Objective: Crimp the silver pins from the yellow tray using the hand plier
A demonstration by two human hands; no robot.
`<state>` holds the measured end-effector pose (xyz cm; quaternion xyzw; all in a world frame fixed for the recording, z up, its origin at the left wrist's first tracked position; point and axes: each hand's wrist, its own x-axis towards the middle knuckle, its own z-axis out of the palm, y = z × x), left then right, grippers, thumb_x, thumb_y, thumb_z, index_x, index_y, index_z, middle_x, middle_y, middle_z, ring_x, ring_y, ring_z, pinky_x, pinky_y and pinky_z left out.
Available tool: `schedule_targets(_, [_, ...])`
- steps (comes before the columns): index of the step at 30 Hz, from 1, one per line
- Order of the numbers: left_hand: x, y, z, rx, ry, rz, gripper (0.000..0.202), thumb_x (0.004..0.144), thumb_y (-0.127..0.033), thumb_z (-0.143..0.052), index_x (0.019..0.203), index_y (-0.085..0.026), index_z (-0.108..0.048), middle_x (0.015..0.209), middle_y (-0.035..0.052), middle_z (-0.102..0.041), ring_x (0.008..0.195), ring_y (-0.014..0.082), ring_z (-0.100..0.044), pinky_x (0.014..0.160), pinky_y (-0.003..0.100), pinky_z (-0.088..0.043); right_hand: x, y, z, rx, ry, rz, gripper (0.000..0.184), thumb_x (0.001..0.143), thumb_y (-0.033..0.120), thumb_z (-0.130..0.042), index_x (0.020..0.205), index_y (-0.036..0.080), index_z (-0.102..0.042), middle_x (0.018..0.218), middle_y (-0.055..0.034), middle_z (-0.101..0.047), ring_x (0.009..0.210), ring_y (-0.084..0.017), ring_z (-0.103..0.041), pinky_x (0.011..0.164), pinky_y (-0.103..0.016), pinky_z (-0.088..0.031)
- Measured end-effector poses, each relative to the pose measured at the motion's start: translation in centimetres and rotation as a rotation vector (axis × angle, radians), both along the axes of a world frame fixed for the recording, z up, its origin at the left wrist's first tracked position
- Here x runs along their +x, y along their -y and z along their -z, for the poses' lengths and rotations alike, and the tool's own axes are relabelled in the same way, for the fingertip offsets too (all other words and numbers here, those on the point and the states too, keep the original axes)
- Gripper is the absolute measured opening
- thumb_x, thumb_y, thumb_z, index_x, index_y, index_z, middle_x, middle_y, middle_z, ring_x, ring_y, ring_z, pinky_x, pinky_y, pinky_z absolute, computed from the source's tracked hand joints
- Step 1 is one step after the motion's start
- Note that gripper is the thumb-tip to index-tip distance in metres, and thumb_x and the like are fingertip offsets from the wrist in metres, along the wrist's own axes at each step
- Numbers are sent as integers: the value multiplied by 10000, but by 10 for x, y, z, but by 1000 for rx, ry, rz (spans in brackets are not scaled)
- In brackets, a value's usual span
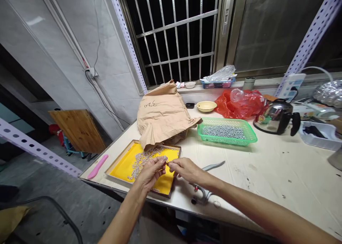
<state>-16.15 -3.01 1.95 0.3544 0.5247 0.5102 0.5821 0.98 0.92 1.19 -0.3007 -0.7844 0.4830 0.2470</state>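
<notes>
My left hand point(153, 171) is over the shallow tray point(117, 168) with a yellow lining, its thumb and fingertips pinched on a small shiny metal piece point(165, 159). Close beside it, my right hand point(185, 168) has its thumb and forefinger pressed together at the tray's right side. Whatever sits between those right fingertips is too small to make out. Loose silvery metal pieces point(139, 164), short and rod-like, lie spread across the yellow lining. A large brown paper bag point(165, 112) leans over the tray's back edge, its mouth toward the tray.
A green plastic basket point(252, 137) holds many similar metal pieces. Behind it are a yellow bowl point(206, 106) and red plastic bags point(237, 105). A kettle point(275, 117) stands right. Grey-handled pliers point(213, 166) and a metal clamp point(205, 196) are near my right forearm; a pink tool point(98, 166) lies left.
</notes>
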Motion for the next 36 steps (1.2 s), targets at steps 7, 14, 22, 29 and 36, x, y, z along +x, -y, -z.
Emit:
schedule_targets(7, [-2,10,-1,54,-14,-100,367,531,-347,-842,726,-103,-651,645,-16,-597,510,43,-496,500,170,-436,-29,2,10,-132,-210,109,212,874,340,-500,809,150,-568,716,1,-599,589,-100,-577,542,-201,-443])
schedule_targets(14, [-6,18,5,27,23,-122,383,511,-359,-842,729,-104,-657,659,-6,-614,504,42,-502,501,168,-422,-38,8,18,-112,-226,90,246,888,346,-477,712,173,-475,666,25,-547,561,-94,-554,526,-199,-423])
schedule_targets(22, [-14,25,17,79,-202,-491,419,525,-406,-797,770,-122,-610,603,-44,-567,508,63,-508,503,184,-456,-51,7,15,427,314,102,212,926,237,-429,817,153,-590,795,-46,-611,727,-143,-554,643,-244,-372])
schedule_targets(29, [34,45,6,25,-364,-218,331,614,-389,-723,785,-122,-631,654,-23,-589,518,79,-525,484,198,-465,22,15,-3,559,431,45,246,949,227,-382,991,180,-620,860,-55,-582,778,-152,-548,656,-243,-363])
schedule_targets(36, [89,40,28,-151,-348,158,284,627,-389,-681,695,-125,-603,491,-47,-507,412,63,-442,382,177,-379,140,54,22,430,553,156,265,954,291,-366,952,192,-612,865,-48,-546,751,-148,-537,673,-252,-385])
